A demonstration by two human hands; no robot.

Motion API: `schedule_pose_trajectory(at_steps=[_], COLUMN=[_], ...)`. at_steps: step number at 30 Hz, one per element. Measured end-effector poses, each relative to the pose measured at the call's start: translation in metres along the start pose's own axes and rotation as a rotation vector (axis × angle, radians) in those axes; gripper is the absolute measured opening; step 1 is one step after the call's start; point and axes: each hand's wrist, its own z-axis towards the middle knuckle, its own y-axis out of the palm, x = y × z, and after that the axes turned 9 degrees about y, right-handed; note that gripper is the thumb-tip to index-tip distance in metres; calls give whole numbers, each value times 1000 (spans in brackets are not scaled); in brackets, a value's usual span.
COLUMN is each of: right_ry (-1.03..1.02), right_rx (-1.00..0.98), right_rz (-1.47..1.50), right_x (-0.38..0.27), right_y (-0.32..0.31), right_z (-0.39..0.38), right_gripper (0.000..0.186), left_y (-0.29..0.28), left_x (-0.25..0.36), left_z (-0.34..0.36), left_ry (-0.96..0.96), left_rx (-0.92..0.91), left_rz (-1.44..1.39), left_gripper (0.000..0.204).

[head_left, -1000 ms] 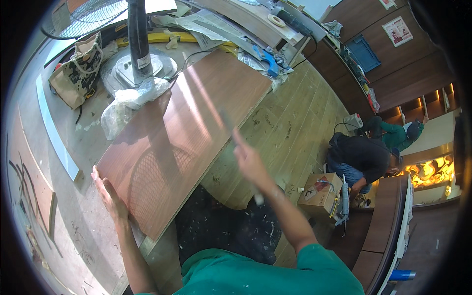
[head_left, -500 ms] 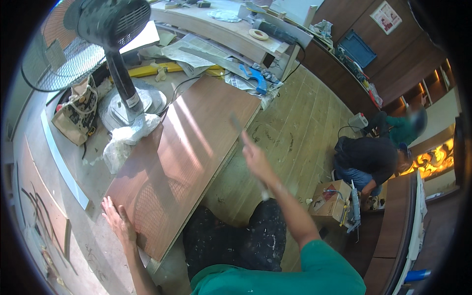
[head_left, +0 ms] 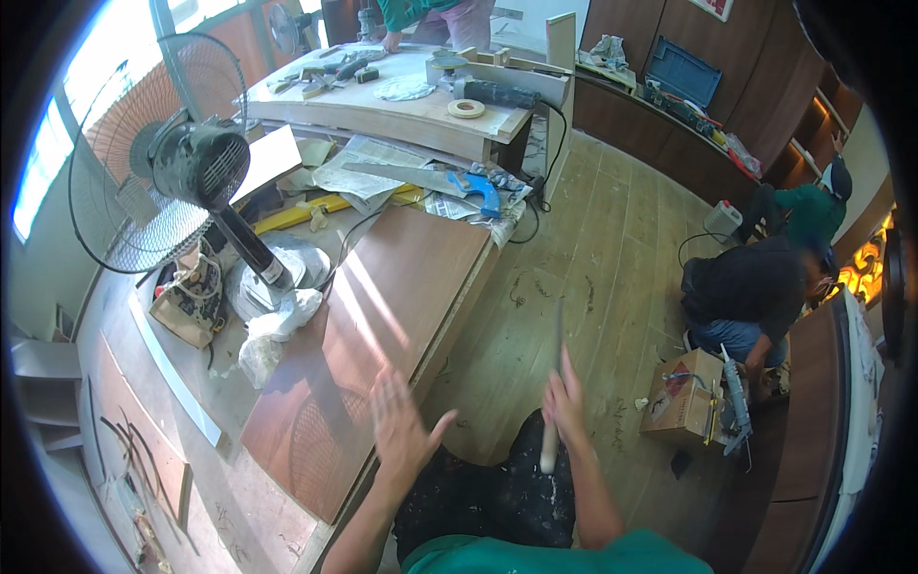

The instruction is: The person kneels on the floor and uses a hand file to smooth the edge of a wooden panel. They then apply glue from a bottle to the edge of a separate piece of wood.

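Observation:
In my right hand [head_left: 566,407] is a file [head_left: 549,450], a narrow grey blade with a pale handle. It points away from me, over my dark paint-flecked trousers, apart from the board. My left hand [head_left: 397,421], slightly blurred, is open with fingers stretched and thumb out. It hovers over the near right edge of a brown wood-grain board [head_left: 416,277] and appears to hold nothing. The board lies on a pale work surface, its right edge toward the floor.
A pedestal fan [head_left: 196,163], a cloth bag [head_left: 191,301] and crumpled plastic [head_left: 273,340] stand left. Beyond lie a blue-handled saw [head_left: 475,191] and a tool-strewn table [head_left: 411,110], with a person behind. Two people crouch at right near a cardboard box [head_left: 681,392] and caulking gun [head_left: 734,402].
My left hand has lifted off the board's near left corner and moved right. My right hand has drawn the file back from the board's edge, toward me. The view has tilted up.

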Motion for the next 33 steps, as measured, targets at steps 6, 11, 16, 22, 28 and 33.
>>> schedule_pose_trajectory(at_steps=[6, 11, 16, 22, 28, 33], right_ry=[309, 248, 181, 180, 105, -35], right_rx=[398, 564, 632, 491, 189, 6], right_rz=[137, 134, 250, 213, 72, -306], right_x=[72, 91, 81, 59, 29, 17], right_y=[-106, -146, -151, -150, -118, -77], right_z=[-178, -220, -219, -173, -112, -87], right_gripper=[65, 64, 62, 63, 64, 59], left_y=[92, 125, 121, 61, -49, -138], left_x=[53, 53, 59, 18, -20, -95], left_z=[209, 348, 316, 98, -182, -266], left_ry=[196, 238, 252, 166, -197, -996], left_rx=[155, 175, 132, 119, -25, -161], left_rz=[27, 141, 215, 75, 296, -168], left_gripper=[119, 118, 114, 106, 107, 63])
